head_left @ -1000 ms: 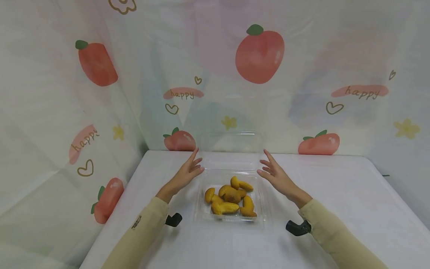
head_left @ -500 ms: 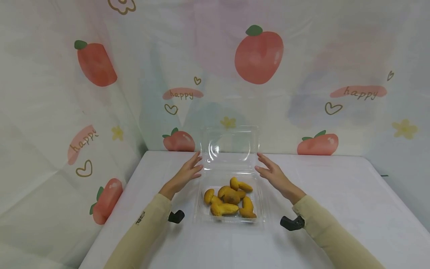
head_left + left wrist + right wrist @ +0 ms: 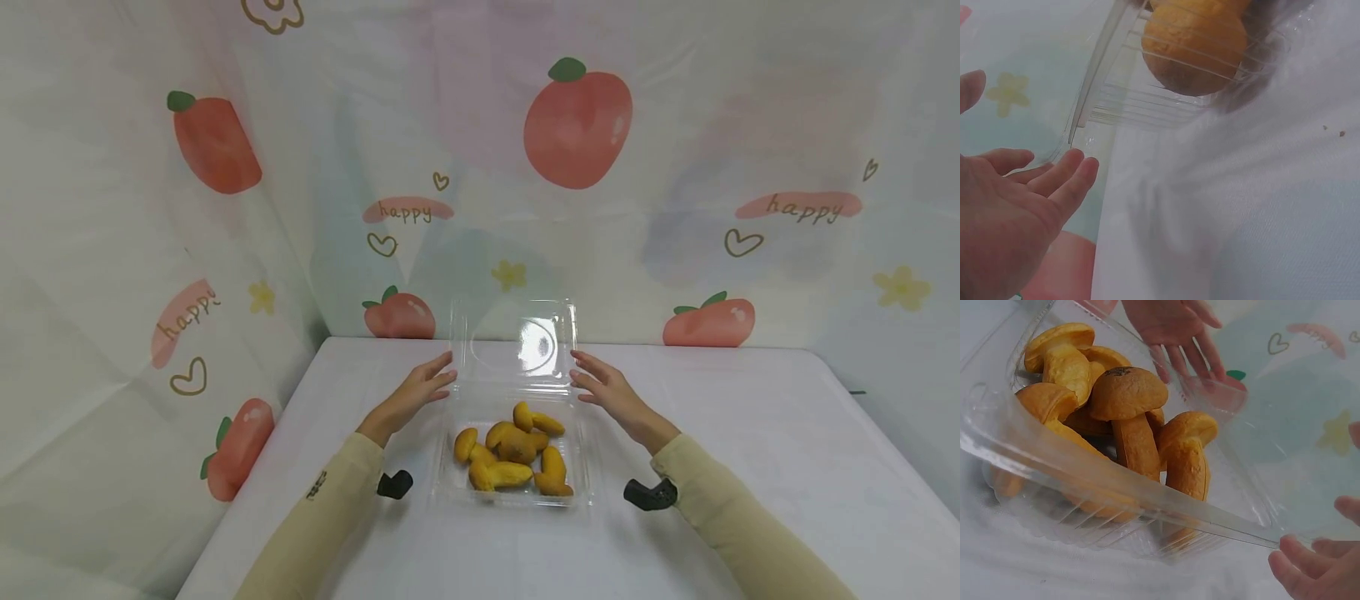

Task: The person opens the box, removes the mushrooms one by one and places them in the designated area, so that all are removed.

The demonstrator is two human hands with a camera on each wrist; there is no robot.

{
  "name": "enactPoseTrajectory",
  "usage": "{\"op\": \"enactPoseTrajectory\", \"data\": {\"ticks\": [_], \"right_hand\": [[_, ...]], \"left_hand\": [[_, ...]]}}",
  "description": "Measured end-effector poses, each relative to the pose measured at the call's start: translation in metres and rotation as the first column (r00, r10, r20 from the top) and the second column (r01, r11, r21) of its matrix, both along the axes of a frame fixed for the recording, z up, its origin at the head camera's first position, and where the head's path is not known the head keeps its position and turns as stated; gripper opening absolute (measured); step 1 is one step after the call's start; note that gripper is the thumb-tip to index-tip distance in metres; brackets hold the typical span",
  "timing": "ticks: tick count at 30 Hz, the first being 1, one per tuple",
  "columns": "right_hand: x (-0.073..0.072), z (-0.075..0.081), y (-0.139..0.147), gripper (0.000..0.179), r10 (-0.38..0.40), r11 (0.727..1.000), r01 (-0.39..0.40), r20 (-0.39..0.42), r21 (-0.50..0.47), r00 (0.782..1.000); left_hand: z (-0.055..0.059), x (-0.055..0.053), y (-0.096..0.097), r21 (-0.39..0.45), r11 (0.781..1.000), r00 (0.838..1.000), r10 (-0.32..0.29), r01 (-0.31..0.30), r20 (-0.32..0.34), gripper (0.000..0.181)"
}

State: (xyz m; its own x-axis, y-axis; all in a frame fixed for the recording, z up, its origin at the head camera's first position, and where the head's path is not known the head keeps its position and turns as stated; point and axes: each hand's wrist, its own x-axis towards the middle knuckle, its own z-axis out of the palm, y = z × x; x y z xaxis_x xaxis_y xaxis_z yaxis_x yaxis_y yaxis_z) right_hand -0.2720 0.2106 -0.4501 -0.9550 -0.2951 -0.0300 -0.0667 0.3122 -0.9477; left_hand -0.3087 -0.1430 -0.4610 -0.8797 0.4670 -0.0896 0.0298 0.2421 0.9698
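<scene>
A clear plastic clamshell box [image 3: 581, 492] stands on the table with its hinged lid [image 3: 495, 371] raised at the back. Several yellow-brown mushrooms [image 3: 516, 446] lie loosely in the base. My left hand [image 3: 412, 398] is at the lid's left side, fingers extended; in the left wrist view its fingertips [image 3: 1072, 156] are at the plastic edge. At the opposite side, my right hand [image 3: 618, 404] also has extended fingers. In the right wrist view the right fingertips [image 3: 1288, 545] meet the box's back corner. Exact contact along the lid is hard to see.
White cloth covers the table [image 3: 720, 433]. Behind it hangs a pale curtain [image 3: 675, 125] with fruit prints, and another stretch of curtain [image 3: 97, 250] closes the left side. Black wrist pieces [image 3: 651, 495] stick out from both sleeves.
My hands have moved inward and slightly nearer to me, the right hand more. The lid's tilt and glare have changed. The box with its mushrooms has shifted a little towards me.
</scene>
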Motion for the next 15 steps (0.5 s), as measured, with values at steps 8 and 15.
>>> {"op": "enactPoseTrajectory", "data": {"ticks": [8, 15], "right_hand": [[0.0, 0.001, -0.002, 0.067, -0.007, 0.998, 0.004, 0.049, 0.058, 0.999], [0.0, 0.0, 0.0, 0.067, 0.014, 0.998, -0.019, 0.074, 0.068, 0.997]], "left_hand": [[-0.006, 0.0, 0.001, -0.002, 1.0, 1.0, 0.012, -0.012, 0.014, 0.068], [-0.011, 0.002, 0.001, 0.007, 1.0, 0.999, 0.009, -0.009, 0.042, 0.067]]}}
